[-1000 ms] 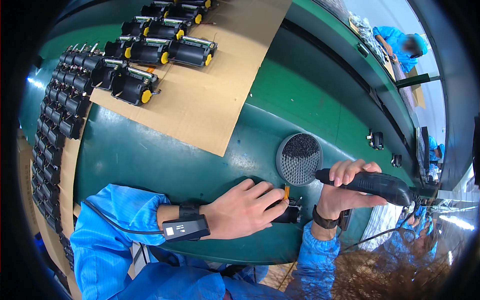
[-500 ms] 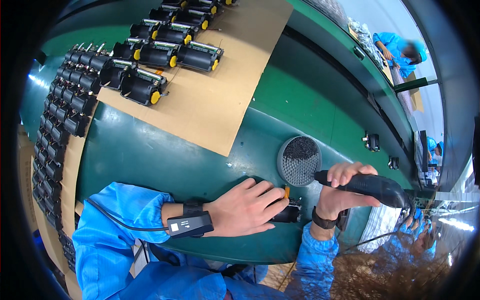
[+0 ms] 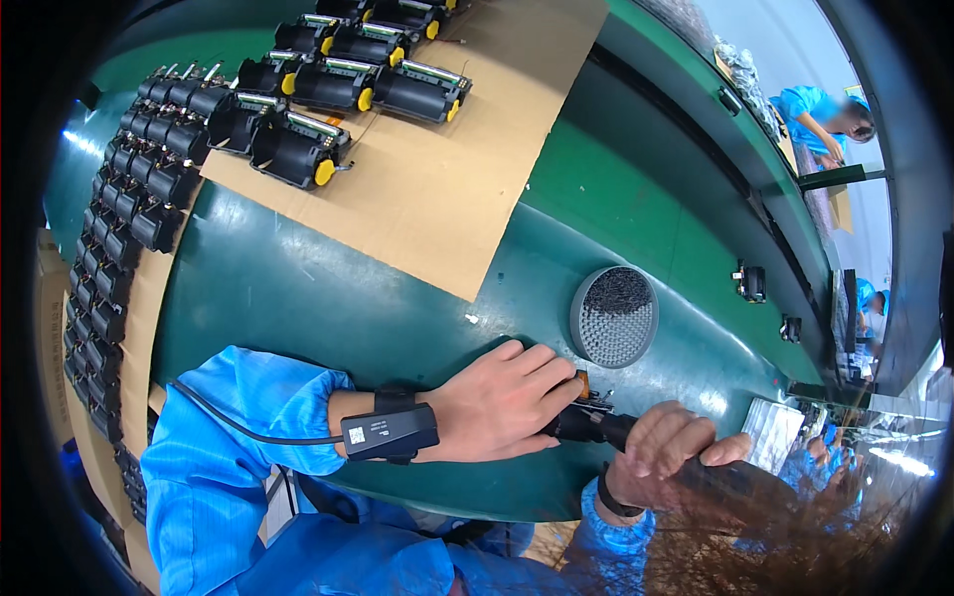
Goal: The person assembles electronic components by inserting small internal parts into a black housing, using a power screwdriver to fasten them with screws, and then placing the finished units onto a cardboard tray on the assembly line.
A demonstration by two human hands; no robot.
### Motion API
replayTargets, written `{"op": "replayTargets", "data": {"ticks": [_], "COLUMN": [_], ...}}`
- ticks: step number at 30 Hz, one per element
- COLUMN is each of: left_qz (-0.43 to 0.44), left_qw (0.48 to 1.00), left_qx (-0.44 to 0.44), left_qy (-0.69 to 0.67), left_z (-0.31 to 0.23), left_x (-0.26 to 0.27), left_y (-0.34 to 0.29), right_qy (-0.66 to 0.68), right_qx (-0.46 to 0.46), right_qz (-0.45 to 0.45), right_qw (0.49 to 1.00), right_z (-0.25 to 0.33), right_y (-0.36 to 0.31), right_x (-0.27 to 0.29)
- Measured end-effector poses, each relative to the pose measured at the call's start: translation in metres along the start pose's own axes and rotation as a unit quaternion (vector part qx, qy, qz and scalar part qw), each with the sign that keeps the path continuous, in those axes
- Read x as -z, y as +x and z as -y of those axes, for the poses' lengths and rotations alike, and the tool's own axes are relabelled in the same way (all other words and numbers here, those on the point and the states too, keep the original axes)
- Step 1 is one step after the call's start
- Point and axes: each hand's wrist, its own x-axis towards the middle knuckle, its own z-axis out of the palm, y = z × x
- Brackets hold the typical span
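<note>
Left hand [image 3: 505,402]: half closed over the black part [image 3: 573,424], thumb on the near side, fingers on the far; I'd keep that brace firm and clear of the tool's nose.
Right hand [image 3: 671,444]: wrapped round the black power tool [image 3: 617,431], its nose at the part's right end.
Black part: down on the green bench [image 3: 328,298], near the dish [image 3: 616,345]; seating it flat should stop rocking.
Orange ribbon [image 3: 583,378]: beside the fingers, best left unpinched.
Tool angle: steady, in line with the contact point; actual contact I can't tell.
</note>
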Motion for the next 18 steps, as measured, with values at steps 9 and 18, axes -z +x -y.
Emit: {"op": "replayTargets", "data": {"ticks": [9, 18], "left_qz": [0.0, -0.005], "left_qw": [1.0, 1.0], "left_qx": [0.002, 0.002], "left_qy": [-0.011, -0.01], "left_z": [0.001, 0.001], "left_x": [-0.002, 0.0], "left_y": [0.001, 0.0], "right_qy": [-0.02, -0.028], "right_qx": [-0.008, -0.008], "right_qz": [0.04, 0.056], "right_qw": [0.999, 0.998], "right_z": [-0.012, -0.016], "right_y": [-0.003, -0.003], "right_x": [-0.008, -0.005]}}
